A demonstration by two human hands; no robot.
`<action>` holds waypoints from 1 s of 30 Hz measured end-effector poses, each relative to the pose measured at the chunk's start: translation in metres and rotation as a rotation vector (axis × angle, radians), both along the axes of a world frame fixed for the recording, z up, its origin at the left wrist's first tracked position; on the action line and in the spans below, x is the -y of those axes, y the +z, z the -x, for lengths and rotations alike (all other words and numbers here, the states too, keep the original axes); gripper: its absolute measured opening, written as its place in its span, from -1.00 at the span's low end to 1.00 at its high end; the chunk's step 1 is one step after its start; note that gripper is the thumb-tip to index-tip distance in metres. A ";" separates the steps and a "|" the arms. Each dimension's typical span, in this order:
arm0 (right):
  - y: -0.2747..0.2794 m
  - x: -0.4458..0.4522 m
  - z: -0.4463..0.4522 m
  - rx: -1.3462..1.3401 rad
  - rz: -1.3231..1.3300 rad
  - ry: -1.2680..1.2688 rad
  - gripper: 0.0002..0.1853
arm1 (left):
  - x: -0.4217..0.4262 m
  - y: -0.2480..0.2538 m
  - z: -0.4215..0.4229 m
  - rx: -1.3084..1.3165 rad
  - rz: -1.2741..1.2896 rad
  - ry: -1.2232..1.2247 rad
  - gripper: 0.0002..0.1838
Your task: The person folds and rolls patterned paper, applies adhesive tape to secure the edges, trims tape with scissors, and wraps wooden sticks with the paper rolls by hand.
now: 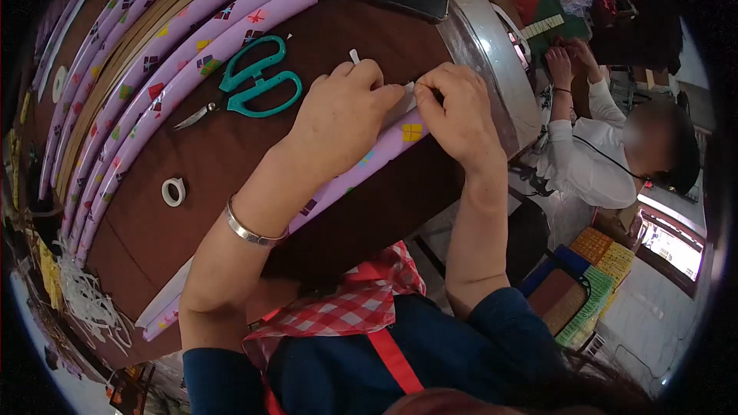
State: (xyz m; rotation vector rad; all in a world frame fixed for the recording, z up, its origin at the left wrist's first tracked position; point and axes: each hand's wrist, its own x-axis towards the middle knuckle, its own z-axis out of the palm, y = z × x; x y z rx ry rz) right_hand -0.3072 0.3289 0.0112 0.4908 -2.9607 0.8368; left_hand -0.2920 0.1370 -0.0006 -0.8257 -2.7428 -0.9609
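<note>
Fingers (388, 94) of the left hand (334, 107) are curled in, thumb and forefinger nearly together on a small whitish piece (410, 87), too small to identify; the right hand (467, 123) pinches its other side. Just beneath, a purple gift-patterned wrapping-paper roll (394, 142) slants from near left to far right over the bench (131, 242), right of teal-handled scissors (288, 92) and a white tape roll (168, 194).

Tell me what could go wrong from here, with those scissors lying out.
The teal scissors lie with bare metal near the left forearm, so a careless sweep might nick it or knock them aside. The left hand and right hand work close together at the patterned lilac piece; an uneven tug could crease it.
</note>
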 end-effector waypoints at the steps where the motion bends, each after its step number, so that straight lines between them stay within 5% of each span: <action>1: 0.000 0.000 0.000 0.000 0.000 0.001 -0.92 | 0.000 0.001 0.000 0.007 0.011 -0.003 -0.75; 30: 0.003 0.000 0.001 -0.017 -0.033 0.017 -0.90 | -0.003 0.001 -0.001 -0.046 0.097 -0.012 -0.68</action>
